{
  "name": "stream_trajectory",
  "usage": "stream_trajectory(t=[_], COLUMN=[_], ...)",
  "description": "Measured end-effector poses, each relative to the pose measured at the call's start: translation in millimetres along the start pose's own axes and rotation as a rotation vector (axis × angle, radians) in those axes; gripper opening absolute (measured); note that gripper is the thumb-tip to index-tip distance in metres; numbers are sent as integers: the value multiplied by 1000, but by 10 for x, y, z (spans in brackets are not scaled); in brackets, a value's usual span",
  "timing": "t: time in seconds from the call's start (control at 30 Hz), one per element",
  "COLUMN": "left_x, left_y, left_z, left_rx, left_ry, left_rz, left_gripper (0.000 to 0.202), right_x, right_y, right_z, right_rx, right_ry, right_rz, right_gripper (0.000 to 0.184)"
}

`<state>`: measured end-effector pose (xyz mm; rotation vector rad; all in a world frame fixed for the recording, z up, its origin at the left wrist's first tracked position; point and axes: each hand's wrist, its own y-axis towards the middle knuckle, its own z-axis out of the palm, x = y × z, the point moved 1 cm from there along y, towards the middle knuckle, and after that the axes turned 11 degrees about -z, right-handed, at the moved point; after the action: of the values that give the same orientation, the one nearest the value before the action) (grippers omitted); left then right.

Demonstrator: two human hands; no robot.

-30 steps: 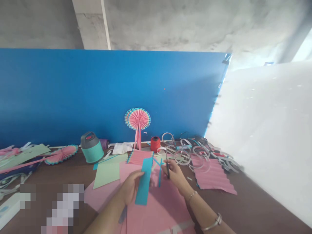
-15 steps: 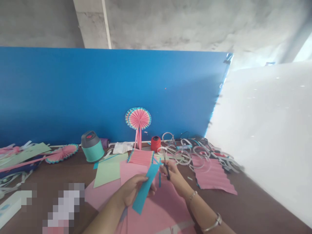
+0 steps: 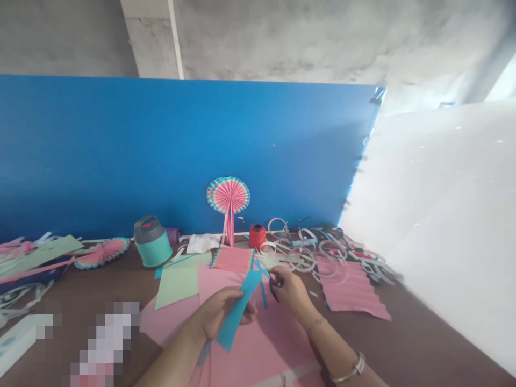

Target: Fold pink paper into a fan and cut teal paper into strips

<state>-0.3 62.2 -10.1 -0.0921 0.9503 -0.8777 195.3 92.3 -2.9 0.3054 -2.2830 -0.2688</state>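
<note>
Between the thumb and fingers of my left hand (image 3: 226, 312) is a strip of blue paper (image 3: 238, 313), slanting up to the right. My right hand (image 3: 288, 290) is closed around the dark handles of a pair of scissors (image 3: 274, 287), whose blades point left toward the strip's upper end. A narrow blue cut piece (image 3: 263, 294) lies just below the blades. Beneath both hands are pink paper sheets (image 3: 274, 344). A pleated pink paper (image 3: 233, 259) with blue edging lies just beyond the strip.
A round pleated fan (image 3: 228, 195) stands against the blue partition (image 3: 121, 145). A teal container (image 3: 153, 247) and red thread spool (image 3: 257, 236) stand at the back. Rolled white strips (image 3: 302, 259) and another pleated pink sheet (image 3: 355, 287) lie right, pale green paper (image 3: 177, 285) left.
My right hand has turned, and the scissors have swung from nearly upright to pointing left at the strip. The blue strip has shifted slightly left in my left hand.
</note>
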Motion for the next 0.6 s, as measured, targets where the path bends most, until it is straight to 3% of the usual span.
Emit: stream_trajectory(t=[0.37,0.6], left_x=[-51,-21], left_y=[-84,-32], left_z=[54,17], left_rx=[57,105], left_ry=[121,120], left_rz=[16,19], left_gripper=[14,14], right_x=[218,216], right_y=[-3,0], right_z=[270,181], right_rx=[158,168], right_ry=[-466,-509], right_rz=[-13,53], right_gripper=[28,22])
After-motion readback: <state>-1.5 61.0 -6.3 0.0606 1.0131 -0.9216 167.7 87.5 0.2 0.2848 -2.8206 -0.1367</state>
